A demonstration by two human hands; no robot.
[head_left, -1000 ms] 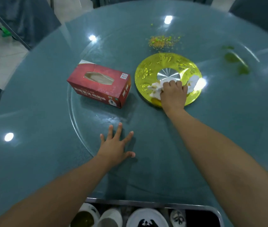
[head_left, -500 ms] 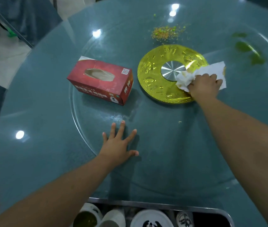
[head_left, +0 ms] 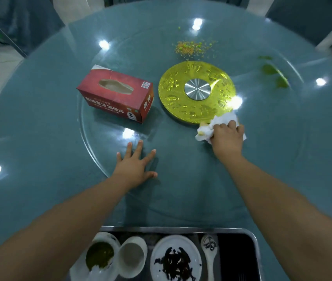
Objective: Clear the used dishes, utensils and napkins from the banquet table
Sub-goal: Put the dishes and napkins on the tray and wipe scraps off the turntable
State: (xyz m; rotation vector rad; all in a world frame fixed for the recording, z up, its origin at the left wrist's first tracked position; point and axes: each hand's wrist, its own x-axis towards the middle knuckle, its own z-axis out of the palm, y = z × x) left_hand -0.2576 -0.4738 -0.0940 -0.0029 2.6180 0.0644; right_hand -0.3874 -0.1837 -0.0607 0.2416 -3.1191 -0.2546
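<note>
My right hand [head_left: 227, 138] grips a crumpled white napkin [head_left: 211, 127] with yellowish stains, pressed on the glass turntable [head_left: 181, 189] just off the near right rim of the gold centre disc [head_left: 196, 92]. Flat on the glass, my left hand [head_left: 135, 167] rests with its fingers spread, holding nothing. At the table's near edge a metal tray [head_left: 254, 248] holds used white dishes: a bowl with green residue [head_left: 100, 256], a cup [head_left: 132, 256], a plate with dark scraps [head_left: 176, 260] and a spoon [head_left: 209, 254].
A red tissue box [head_left: 118, 94] stands left of the gold disc. Orange and green crumbs [head_left: 193, 47] lie beyond the disc. Green smears [head_left: 272, 72] mark the glass at the right. Dark chairs ring the far side.
My right hand has dragged the napkin off the gold disc's right side, down and toward me onto the glass. The left hand has stayed put.
</note>
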